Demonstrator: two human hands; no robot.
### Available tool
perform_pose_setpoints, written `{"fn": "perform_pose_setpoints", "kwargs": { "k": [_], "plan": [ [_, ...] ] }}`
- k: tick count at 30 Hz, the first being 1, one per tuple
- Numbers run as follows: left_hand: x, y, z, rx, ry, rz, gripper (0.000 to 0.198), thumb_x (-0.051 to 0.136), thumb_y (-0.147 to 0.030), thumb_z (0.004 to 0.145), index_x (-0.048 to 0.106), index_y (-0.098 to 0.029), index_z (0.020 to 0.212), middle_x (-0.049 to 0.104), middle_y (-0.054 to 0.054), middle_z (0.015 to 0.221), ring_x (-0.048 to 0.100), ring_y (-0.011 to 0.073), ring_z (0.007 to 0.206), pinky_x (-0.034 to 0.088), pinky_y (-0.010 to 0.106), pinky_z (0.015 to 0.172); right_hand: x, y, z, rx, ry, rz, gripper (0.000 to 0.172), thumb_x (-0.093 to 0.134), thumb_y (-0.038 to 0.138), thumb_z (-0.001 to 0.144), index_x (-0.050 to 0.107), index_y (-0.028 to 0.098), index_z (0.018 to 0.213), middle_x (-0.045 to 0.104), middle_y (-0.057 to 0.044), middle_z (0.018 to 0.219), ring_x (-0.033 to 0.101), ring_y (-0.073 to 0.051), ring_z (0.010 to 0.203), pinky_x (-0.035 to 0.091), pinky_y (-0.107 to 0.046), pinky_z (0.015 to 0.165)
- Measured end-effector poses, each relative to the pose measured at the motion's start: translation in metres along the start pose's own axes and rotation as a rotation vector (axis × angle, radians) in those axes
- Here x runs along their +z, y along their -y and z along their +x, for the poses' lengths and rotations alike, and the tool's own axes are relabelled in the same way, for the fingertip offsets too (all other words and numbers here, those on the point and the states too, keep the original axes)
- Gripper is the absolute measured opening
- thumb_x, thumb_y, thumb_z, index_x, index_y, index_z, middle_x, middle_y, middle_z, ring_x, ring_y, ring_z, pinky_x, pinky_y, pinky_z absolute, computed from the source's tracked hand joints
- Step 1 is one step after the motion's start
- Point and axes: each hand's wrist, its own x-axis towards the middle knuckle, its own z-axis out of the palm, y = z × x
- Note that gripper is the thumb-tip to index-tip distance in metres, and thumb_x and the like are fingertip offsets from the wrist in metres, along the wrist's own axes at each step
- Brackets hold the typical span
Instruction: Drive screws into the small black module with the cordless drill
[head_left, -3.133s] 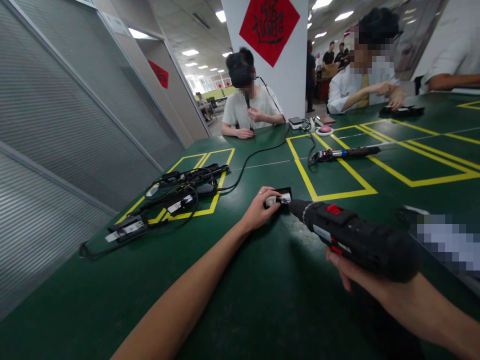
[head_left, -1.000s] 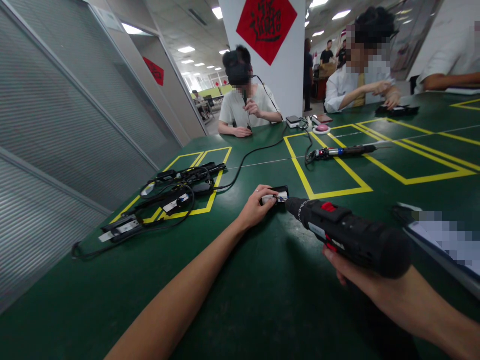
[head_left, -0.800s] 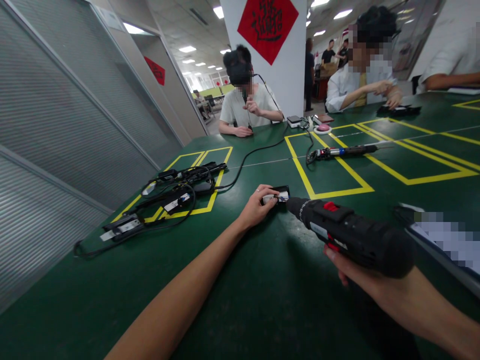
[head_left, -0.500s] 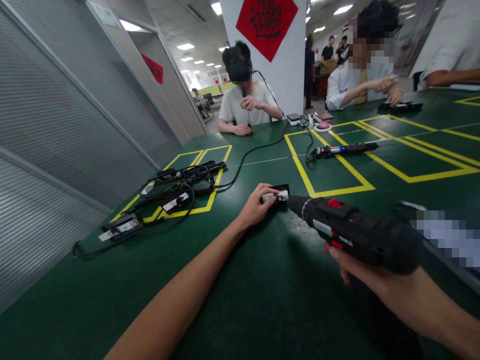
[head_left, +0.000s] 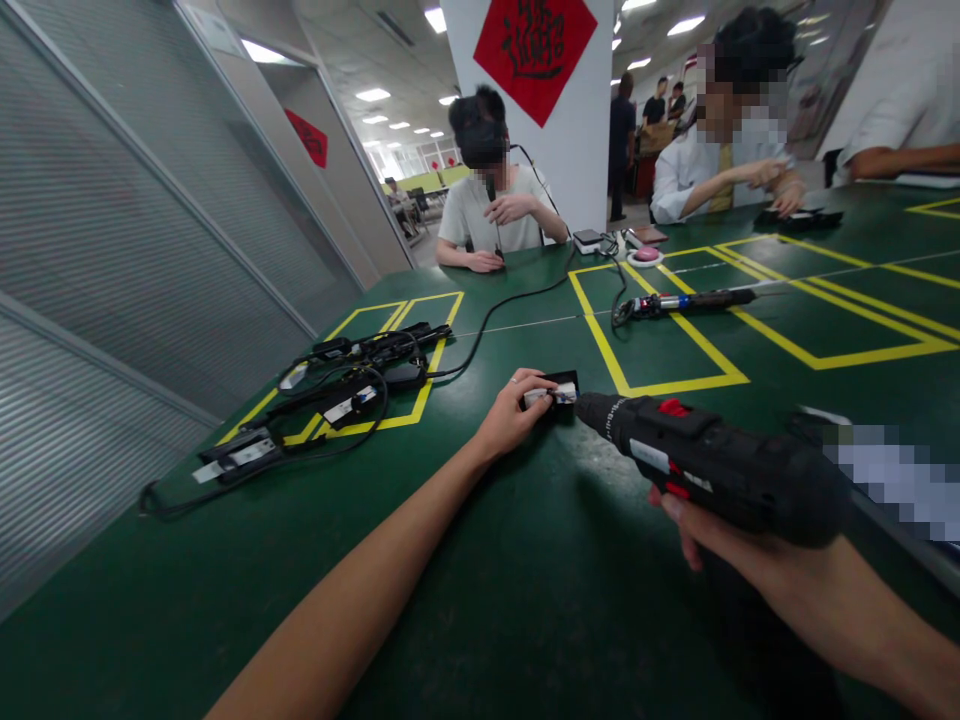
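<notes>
My right hand (head_left: pixel 724 545) is wrapped round the grip of a black cordless drill (head_left: pixel 705 460) with red switches. The drill's chuck points left, and its tip is close to a small black case (head_left: pixel 568 380) with a white piece inside, lying on the green table (head_left: pixel 450 560). My left hand (head_left: pixel 511 412) holds that case from the left, thumb and fingers closed on it. Whether the bit touches the case I cannot tell, as the chuck overlaps its right edge.
Black adapters with cables (head_left: pixel 352 375) lie inside yellow tape on the left. An electric screwdriver (head_left: pixel 690 302) rests beyond the case, and a blurred-out device (head_left: pixel 892 480) is at the right. Across the table sit a person in a headset (head_left: pixel 487 200) and another person in white (head_left: pixel 724 170).
My hands, the drill and the case stay almost in the same place. The view has shifted very slightly.
</notes>
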Motion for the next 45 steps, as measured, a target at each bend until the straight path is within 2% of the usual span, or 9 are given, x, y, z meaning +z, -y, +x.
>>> {"fn": "perform_pose_setpoints", "kwargs": {
  "k": [4, 7, 10, 14, 19, 23, 28, 35, 45],
  "plan": [
    [-0.0006, 0.0008, 0.0002, 0.005, 0.000, 0.001, 0.022, 0.053, -0.022, 0.090, 0.067, -0.018, 0.105, 0.057, 0.009, 0.117, 0.051, 0.0227, 0.120, 0.038, 0.039, 0.105, -0.0013, -0.0031, -0.0004, -0.031, -0.003, -0.009, 0.039, 0.060, 0.058, 0.075, 0.064, 0.022, 0.060, 0.070, -0.004, 0.068, 0.068, -0.020, 0.065, 0.053, -0.025, 0.049],
    [-0.0006, 0.0005, 0.0003, 0.007, -0.001, 0.003, 0.021, 0.053, -0.022, 0.090, 0.067, -0.018, 0.105, 0.057, 0.009, 0.116, 0.051, 0.0227, 0.119, 0.038, 0.040, 0.105, -0.0011, -0.0039, -0.0005, -0.043, 0.000, -0.026, 0.040, 0.059, 0.057, 0.077, 0.063, 0.022, 0.058, 0.068, -0.003, 0.064, 0.066, -0.018, 0.058, 0.052, -0.025, 0.048],
    [0.0000, 0.0008, 0.0001, 0.013, -0.005, 0.003, 0.021, 0.054, -0.022, 0.090, 0.067, -0.019, 0.106, 0.058, 0.009, 0.115, 0.051, 0.0223, 0.118, 0.037, 0.039, 0.105, -0.0005, -0.0033, -0.0005, -0.057, -0.006, -0.023, 0.037, 0.058, 0.055, 0.079, 0.064, 0.023, 0.061, 0.065, -0.001, 0.059, 0.064, -0.016, 0.054, 0.052, -0.025, 0.048],
    [0.0006, 0.0032, -0.0005, 0.020, -0.005, -0.002, 0.022, 0.054, -0.023, 0.090, 0.067, -0.018, 0.107, 0.057, 0.009, 0.116, 0.050, 0.0221, 0.119, 0.037, 0.039, 0.105, -0.0011, -0.0026, 0.0006, -0.086, -0.011, -0.014, 0.033, 0.057, 0.051, 0.080, 0.065, 0.024, 0.063, 0.067, -0.001, 0.062, 0.066, -0.017, 0.058, 0.052, -0.024, 0.050],
    [-0.0002, 0.0047, 0.0006, 0.021, 0.017, -0.014, 0.020, 0.053, -0.022, 0.090, 0.067, -0.020, 0.105, 0.057, 0.009, 0.116, 0.050, 0.0224, 0.120, 0.037, 0.040, 0.106, -0.0023, -0.0025, 0.0016, -0.042, 0.011, -0.030, 0.034, 0.057, 0.052, 0.080, 0.064, 0.023, 0.063, 0.067, -0.001, 0.063, 0.067, -0.018, 0.061, 0.055, -0.026, 0.054],
    [0.0000, 0.0044, 0.0018, 0.019, 0.023, -0.024, 0.020, 0.052, -0.022, 0.090, 0.067, -0.020, 0.104, 0.056, 0.009, 0.116, 0.050, 0.0221, 0.120, 0.037, 0.039, 0.106, -0.0015, -0.0022, 0.0011, -0.028, -0.002, 0.013, 0.034, 0.058, 0.055, 0.078, 0.065, 0.023, 0.067, 0.067, -0.001, 0.061, 0.066, -0.018, 0.058, 0.053, -0.025, 0.049],
    [-0.0001, 0.0026, 0.0016, 0.017, 0.021, -0.031, 0.021, 0.052, -0.022, 0.090, 0.066, -0.019, 0.105, 0.056, 0.009, 0.117, 0.050, 0.0222, 0.120, 0.036, 0.039, 0.106, -0.0009, -0.0026, 0.0003, -0.016, 0.003, -0.005, 0.036, 0.060, 0.056, 0.076, 0.062, 0.023, 0.060, 0.065, 0.000, 0.057, 0.063, -0.017, 0.052, 0.052, -0.025, 0.047],
    [-0.0007, 0.0013, 0.0014, 0.002, 0.028, -0.039, 0.021, 0.051, -0.022, 0.091, 0.067, -0.020, 0.105, 0.056, 0.009, 0.117, 0.050, 0.0227, 0.121, 0.037, 0.040, 0.106, -0.0008, -0.0005, 0.0008, -0.035, -0.005, 0.023, 0.031, 0.061, 0.052, 0.076, 0.063, 0.023, 0.067, 0.065, 0.000, 0.058, 0.063, -0.017, 0.053, 0.052, -0.025, 0.048],
    [0.0002, 0.0027, 0.0016, -0.010, 0.031, -0.043, 0.022, 0.049, -0.021, 0.091, 0.066, -0.020, 0.105, 0.055, 0.008, 0.118, 0.049, 0.0218, 0.121, 0.036, 0.039, 0.106, -0.0018, -0.0011, 0.0000, 0.011, 0.017, 0.007, 0.034, 0.061, 0.054, 0.077, 0.062, 0.022, 0.066, 0.066, -0.001, 0.060, 0.063, -0.017, 0.055, 0.050, -0.026, 0.048]
  ]
}}
